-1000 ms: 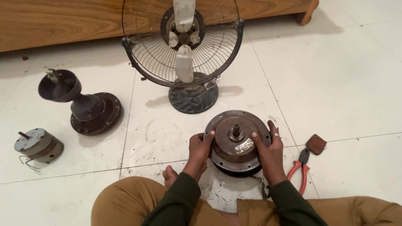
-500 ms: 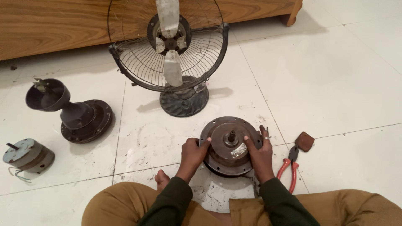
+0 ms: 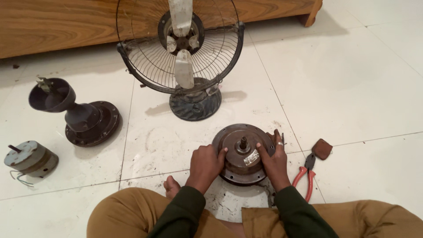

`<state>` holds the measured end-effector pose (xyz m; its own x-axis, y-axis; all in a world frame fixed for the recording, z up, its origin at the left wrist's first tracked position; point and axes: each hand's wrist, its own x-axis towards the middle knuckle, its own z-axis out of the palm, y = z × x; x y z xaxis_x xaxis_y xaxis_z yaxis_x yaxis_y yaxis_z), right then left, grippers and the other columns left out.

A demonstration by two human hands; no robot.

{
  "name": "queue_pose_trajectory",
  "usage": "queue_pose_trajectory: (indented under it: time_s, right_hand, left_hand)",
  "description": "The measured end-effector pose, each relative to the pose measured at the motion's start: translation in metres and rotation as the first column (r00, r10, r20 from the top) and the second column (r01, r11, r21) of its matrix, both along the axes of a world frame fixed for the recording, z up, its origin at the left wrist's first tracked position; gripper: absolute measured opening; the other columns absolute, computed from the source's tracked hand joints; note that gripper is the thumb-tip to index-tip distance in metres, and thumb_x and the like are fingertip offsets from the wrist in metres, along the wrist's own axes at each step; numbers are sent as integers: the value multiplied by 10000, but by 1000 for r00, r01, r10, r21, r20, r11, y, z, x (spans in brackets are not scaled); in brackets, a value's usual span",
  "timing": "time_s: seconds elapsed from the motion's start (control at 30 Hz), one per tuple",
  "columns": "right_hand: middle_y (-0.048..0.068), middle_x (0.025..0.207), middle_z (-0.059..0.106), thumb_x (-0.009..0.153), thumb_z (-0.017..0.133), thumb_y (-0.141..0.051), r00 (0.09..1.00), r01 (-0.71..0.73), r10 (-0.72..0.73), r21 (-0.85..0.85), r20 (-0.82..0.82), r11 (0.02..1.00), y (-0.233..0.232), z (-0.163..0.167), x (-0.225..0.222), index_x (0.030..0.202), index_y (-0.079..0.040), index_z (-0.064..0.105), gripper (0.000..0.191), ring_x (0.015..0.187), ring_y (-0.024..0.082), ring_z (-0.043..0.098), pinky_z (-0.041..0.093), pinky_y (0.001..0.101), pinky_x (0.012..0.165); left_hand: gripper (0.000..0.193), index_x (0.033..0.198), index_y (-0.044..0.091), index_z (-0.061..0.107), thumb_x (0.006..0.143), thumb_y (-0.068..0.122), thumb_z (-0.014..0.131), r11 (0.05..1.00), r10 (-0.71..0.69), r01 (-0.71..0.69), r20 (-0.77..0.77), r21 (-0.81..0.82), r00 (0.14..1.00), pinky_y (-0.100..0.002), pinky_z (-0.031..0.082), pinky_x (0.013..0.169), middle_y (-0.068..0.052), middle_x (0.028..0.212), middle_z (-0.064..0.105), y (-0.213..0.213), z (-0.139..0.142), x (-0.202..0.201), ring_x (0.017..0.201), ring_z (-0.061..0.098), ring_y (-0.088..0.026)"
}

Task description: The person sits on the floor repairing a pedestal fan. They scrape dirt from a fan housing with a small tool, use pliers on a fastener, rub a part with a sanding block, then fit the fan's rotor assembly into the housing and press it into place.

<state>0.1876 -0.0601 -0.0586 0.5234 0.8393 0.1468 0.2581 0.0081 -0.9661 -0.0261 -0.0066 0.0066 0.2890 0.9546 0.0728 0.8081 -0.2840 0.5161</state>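
Both hands clamped on the round fan motor, sitting on the white tile floor right in front of the crossed legs. Left hand curled over the near-left rim, fingers bent and pressing on the top plate. Right hand wrapped round the right edge, fingers spread, a ring showing. Neither hand fully closed, more of a cupped grip on the casing.

Looks mid-teardown, going by how things lie: motor already out and off its stand, short shaft poking up bare from the centre, housing not yet split open. A shiny crumpled label stuck on top. Metal dull brown, grimy, disc-shaped with bolt holes round the flange.

Just right of the motor, red-handled pliers and a small brown pad. Farther out, a table fan standing upright, wire cage at the back, pale blades exposed, dark ribbed base. Far left, a dark stand piece with cup top lying tilted, and a small grey cylindrical motor with loose wires. Wooden furniture along the far edge. Floor scuffed and dusty.
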Motion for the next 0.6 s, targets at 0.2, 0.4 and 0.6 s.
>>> queue_pose_trajectory:
  time_s: [0.2, 0.4, 0.6]
  right_hand:
    - [268, 1430, 560, 956, 650, -315, 994, -16, 20, -47, 105, 999, -2, 5, 1, 1560, 33, 332, 766, 1335, 327, 557, 445, 380, 1085]
    - [272, 1425, 562, 1025, 560, -349, 973, -29, 32, -14, 230, 999, -5, 1, 2, 1469, 57, 470, 608, 1325, 367, 558, 422, 402, 1104]
    - [260, 1417, 551, 1039, 543, -310, 927, -81, 72, 9, 368, 997, -12, -2, 1, 1452, 56, 492, 554, 1297, 379, 551, 421, 411, 1094]
  left_hand:
    - [405, 1026, -3, 702, 931, 388, 656, 991, 20, -25, 40, 129, 999, -504, 542, 726, -226, 940, 678, 5, -13, 2, 880, 662, -410]
    - [587, 1384, -72, 488, 1038, 395, 566, 992, 122, -125, 473, -26, 873, -486, 472, 963, -310, 1289, 547, 13, -58, 29, 1153, 565, -453]
    - [445, 1277, -7, 597, 1037, 361, 524, 977, 206, -190, 667, -97, 716, -446, 511, 939, -238, 1179, 699, 0, -64, 35, 1107, 671, -393]
